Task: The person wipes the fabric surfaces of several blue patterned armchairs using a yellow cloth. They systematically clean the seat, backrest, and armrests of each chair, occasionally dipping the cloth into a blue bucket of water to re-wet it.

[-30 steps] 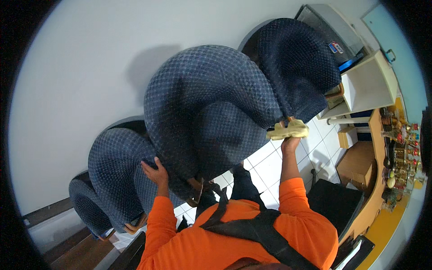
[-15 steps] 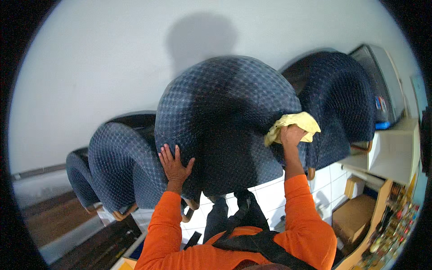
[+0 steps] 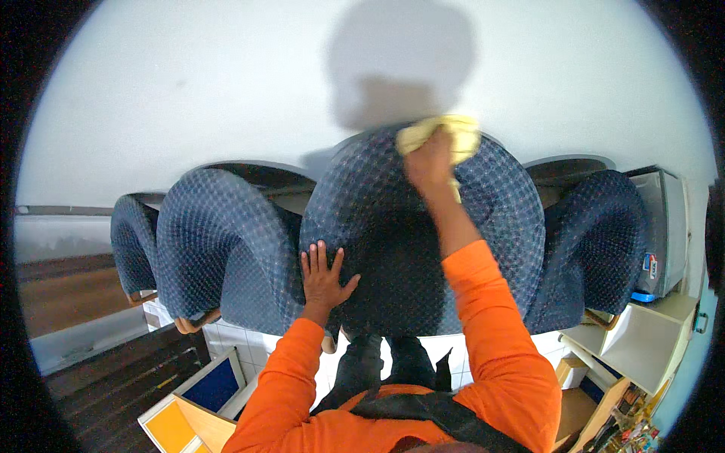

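In front of me stands an upholstered tub chair (image 3: 362, 189) in dark blue patterned fabric, its curved back against the wall. My right hand (image 3: 430, 162) is closed on a yellow cloth (image 3: 462, 137) and presses it to the top of the chair's backrest; hand and cloth are slightly blurred. On the chair's left arm rests my left hand (image 3: 325, 281), its fingers spread flat on the fabric and holding nothing. My shadow falls over the seat and hides part of it.
Matching chairs stand in a row, with one chair (image 3: 208, 241) on the left and another chair (image 3: 596, 241) on the right. Beyond that is a grey box-shaped appliance (image 3: 666, 226) on a pale cabinet (image 3: 649, 332). Lower left lies a wooden bench (image 3: 98, 377) beside an orange-and-blue panelled box (image 3: 170, 426).
My right hand has carried the yellow cloth from the chair's right arm up to the top of the backrest. My left hand stays on the left arm. The view has shifted.
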The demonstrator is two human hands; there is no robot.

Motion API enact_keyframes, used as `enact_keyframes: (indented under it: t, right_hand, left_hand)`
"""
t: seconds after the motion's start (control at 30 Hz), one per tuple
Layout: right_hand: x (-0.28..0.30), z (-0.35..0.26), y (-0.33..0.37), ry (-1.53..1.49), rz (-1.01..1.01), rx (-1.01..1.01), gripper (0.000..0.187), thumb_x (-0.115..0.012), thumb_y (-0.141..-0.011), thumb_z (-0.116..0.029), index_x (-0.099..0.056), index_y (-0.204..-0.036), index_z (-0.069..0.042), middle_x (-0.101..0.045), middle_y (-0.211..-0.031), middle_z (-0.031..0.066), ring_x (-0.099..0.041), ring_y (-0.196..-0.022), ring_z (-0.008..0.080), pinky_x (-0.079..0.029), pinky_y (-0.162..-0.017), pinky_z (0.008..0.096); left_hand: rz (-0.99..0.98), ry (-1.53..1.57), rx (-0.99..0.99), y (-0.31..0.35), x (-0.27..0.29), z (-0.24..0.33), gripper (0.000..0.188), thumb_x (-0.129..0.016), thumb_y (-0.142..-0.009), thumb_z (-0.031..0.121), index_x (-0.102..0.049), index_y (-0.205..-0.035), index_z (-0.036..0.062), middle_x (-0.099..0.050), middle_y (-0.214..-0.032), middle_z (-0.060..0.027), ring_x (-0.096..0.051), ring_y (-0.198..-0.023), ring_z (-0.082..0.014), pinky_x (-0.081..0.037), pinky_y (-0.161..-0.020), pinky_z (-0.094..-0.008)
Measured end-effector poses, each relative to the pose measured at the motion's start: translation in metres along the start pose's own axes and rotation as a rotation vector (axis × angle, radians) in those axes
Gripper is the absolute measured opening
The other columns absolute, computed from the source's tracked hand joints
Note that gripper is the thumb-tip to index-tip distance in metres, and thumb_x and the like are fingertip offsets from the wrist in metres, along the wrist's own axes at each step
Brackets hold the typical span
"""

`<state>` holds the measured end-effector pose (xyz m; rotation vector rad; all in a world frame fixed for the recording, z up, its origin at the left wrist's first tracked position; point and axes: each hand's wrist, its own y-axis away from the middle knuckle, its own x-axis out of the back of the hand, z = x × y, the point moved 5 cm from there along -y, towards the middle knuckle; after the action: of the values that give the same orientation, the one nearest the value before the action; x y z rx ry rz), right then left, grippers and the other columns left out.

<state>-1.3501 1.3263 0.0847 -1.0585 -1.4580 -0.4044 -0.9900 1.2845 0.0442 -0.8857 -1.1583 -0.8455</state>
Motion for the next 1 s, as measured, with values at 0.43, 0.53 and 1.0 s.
enact_keyframes:
  t: [0.43, 0.53, 1.0]
  right_hand:
    - [0.083, 0.178, 0.036, -0.381, 0.233, -0.476, 0.021, -0.063, -0.085, -0.019, -0.074, -0.086, -0.001, -0.071, -0.082, 0.0211, -0.068, -0.073, 0.0378, -0.053, -0.067, 0.0491]
    - [0.098, 0.244, 0.042, -0.148, 0.426, -0.559, 0.034, -0.055, -0.091, -0.029, -0.072, -0.093, 0.001, -0.071, -0.087, 0.0210, -0.067, -0.078, 0.0425, -0.052, -0.072, 0.0533]
    - [0.018, 0.059, -0.030, 0.157, 0.049, 0.005, 0.030, -0.060, -0.078, -0.026, -0.071, -0.070, 0.001, -0.070, -0.087, 0.0236, -0.066, -0.080, 0.0405, -0.053, -0.077, 0.0505]
  left_hand:
    - [-0.011, 0.035, 0.004, 0.006, -0.008, -0.006, 0.073, -0.069, -0.082, 0.054, -0.051, -0.142, 0.0166, -0.030, -0.155, -0.0276, -0.029, -0.142, -0.0471, -0.019, -0.116, -0.0635]
    - [-0.025, 0.020, 0.007, 0.006, -0.008, -0.006, 0.073, -0.067, -0.082, 0.055, -0.051, -0.142, 0.0168, -0.030, -0.155, -0.0273, -0.027, -0.143, -0.0467, -0.018, -0.116, -0.0632]
    - [-0.034, 0.099, -0.007, 0.005, -0.001, -0.008, 0.068, -0.060, -0.086, 0.058, -0.052, -0.143, 0.0207, -0.027, -0.157, -0.0257, -0.024, -0.146, -0.0420, -0.012, -0.118, -0.0606]
